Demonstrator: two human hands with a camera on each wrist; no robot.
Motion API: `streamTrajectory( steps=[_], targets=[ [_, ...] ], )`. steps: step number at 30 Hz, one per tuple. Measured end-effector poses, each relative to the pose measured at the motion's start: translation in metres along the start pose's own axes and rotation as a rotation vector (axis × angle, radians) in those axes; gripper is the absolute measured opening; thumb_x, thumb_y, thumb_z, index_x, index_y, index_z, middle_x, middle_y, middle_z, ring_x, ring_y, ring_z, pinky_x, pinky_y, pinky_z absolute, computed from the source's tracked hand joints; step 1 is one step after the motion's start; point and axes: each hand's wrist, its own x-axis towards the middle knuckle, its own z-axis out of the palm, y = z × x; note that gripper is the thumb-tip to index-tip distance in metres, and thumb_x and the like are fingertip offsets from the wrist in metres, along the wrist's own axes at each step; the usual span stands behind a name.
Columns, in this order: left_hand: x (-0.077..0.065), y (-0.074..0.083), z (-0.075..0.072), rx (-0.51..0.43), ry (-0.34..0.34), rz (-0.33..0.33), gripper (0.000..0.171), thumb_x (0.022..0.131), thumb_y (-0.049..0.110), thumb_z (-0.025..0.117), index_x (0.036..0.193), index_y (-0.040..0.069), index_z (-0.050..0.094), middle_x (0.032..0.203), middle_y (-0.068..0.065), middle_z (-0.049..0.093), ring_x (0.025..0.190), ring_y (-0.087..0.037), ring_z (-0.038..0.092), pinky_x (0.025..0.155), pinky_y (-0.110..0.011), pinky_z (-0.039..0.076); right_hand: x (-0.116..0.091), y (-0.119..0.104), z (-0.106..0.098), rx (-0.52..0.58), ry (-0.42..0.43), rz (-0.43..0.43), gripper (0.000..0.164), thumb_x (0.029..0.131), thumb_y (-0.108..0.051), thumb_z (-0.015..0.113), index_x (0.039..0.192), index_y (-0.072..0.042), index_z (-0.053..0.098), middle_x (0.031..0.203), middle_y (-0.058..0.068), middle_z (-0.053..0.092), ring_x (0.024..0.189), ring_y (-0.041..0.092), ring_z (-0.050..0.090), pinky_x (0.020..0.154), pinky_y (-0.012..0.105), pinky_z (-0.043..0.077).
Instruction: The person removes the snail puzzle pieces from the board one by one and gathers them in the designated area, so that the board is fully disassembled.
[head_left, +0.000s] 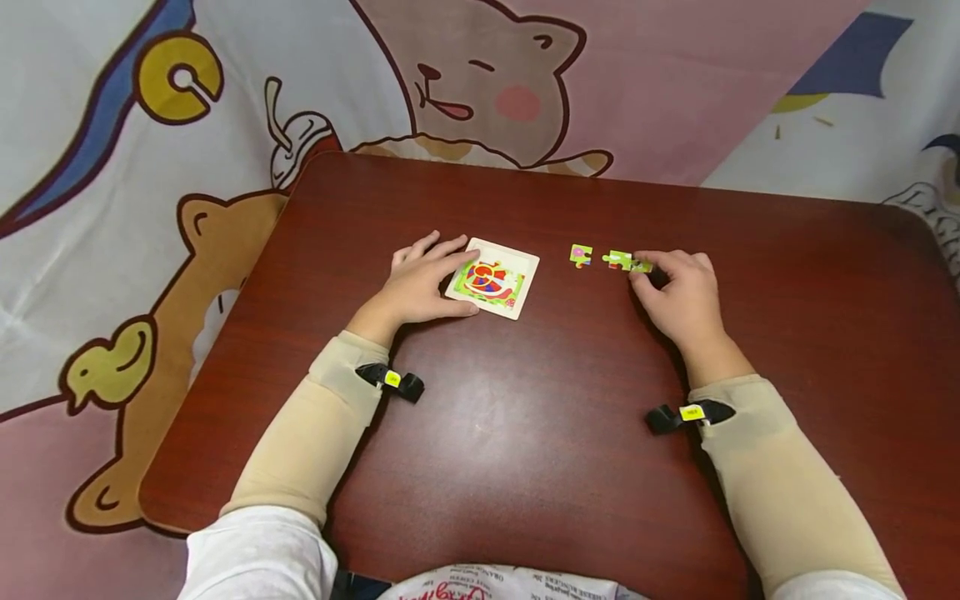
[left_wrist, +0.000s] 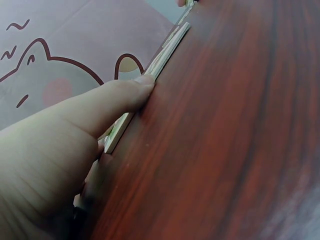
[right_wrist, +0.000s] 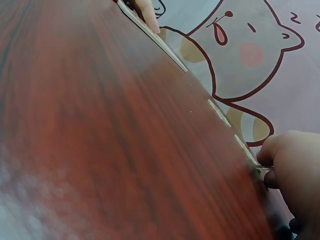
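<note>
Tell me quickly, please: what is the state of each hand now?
Left hand: open, touching the puzzle board at its edge.
Right hand: closed, pinching a green puzzle piece.

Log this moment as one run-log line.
left hand: touches puzzle tray | right hand: pinches puzzle piece | table: pink-dotted piece, middle piece between tray and right hand

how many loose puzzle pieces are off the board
3: the left piece, nearest the board; the middle piece, between the other two; and the right piece, pinched by the right hand, which partly covers it. More may be hidden there.
</note>
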Motion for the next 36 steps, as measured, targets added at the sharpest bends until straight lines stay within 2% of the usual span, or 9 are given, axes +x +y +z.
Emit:
streamTrajectory(
  steps=[6,11,17,22,25,30,36],
  targets=[
    [0.0006,0.0005,-0.0003,0.007,0.005,0.004,0.092,0.085,0.069,0.076,0.164,0.031,0.047,0.174,0.005,0.03,0.162,-0.034,0.011,0.117,-0.059,0.017,0.0,-0.0005,-0.004,-0.047,-0.005,0.049,0.031,0.097,-0.009,0.067,0.125,0.002,0.076,0.115,0.025,0.069,0.105,0.048,0.051,0.094,0.056,0.034],
    [0.0022,0.0017,-0.0006,0.007,0.004,0.006,0.092,0.085,0.069,0.076,0.164,0.031,0.047,0.174,0.004,0.03,0.162,-0.035,0.012,0.117,-0.06,0.017,-0.0009,0.0,-0.0061,-0.075,-0.035,0.106,0.035,0.099,-0.013,0.064,0.129,0.001,0.074,0.114,0.027,0.062,0.109,0.049,0.046,0.095,0.059,0.031],
    [0.0015,0.0021,-0.0006,0.002,0.0,0.001,0.092,0.085,0.069,0.076,0.164,0.031,0.047,0.174,0.004,0.03,0.162,-0.035,0.012,0.117,-0.06,0.016,-0.0005,0.0027,-0.0044,-0.075,-0.023,0.101,0.034,0.098,-0.014,0.065,0.127,0.001,0.075,0.11,0.027,0.057,0.107,0.05,0.044,0.095,0.061,0.029],
    [0.0004,0.0017,-0.0008,-0.007,0.0,0.001,0.093,0.085,0.068,0.076,0.164,0.03,0.047,0.174,0.004,0.03,0.162,-0.035,0.011,0.117,-0.061,0.016,-0.001,0.0017,-0.0038,-0.088,-0.037,0.122,0.035,0.099,-0.018,0.065,0.129,-0.002,0.074,0.115,0.028,0.054,0.111,0.051,0.043,0.095,0.061,0.03],
    [-0.0002,0.0013,-0.0004,-0.01,0.0,-0.001,0.093,0.085,0.068,0.077,0.164,0.03,0.046,0.175,0.003,0.029,0.162,-0.034,0.01,0.118,-0.061,0.015,-0.0003,0.0013,-0.0049,-0.095,-0.065,0.145,0.042,0.1,-0.021,0.065,0.139,-0.003,0.068,0.121,0.029,0.055,0.114,0.051,0.043,0.098,0.062,0.031],
    [-0.0003,0.0007,0.0004,0.0,-0.001,-0.002,0.094,0.085,0.07,0.076,0.164,0.031,0.046,0.175,0.004,0.029,0.162,-0.034,0.01,0.118,-0.06,0.015,0.0022,0.0025,-0.0067,-0.116,-0.105,0.205,0.064,0.101,-0.027,0.064,0.156,0.001,0.047,0.121,0.03,0.055,0.116,0.052,0.046,0.104,0.064,0.031],
    [0.0006,0.0012,0.0008,0.001,0.01,0.003,0.092,0.085,0.069,0.077,0.164,0.031,0.047,0.174,0.004,0.03,0.162,-0.035,0.011,0.117,-0.061,0.016,0.0037,0.0035,-0.0063,-0.101,-0.097,0.26,0.072,0.102,-0.031,0.063,0.159,0.006,0.038,0.118,0.029,0.053,0.115,0.05,0.047,0.106,0.062,0.031]
  ],
)
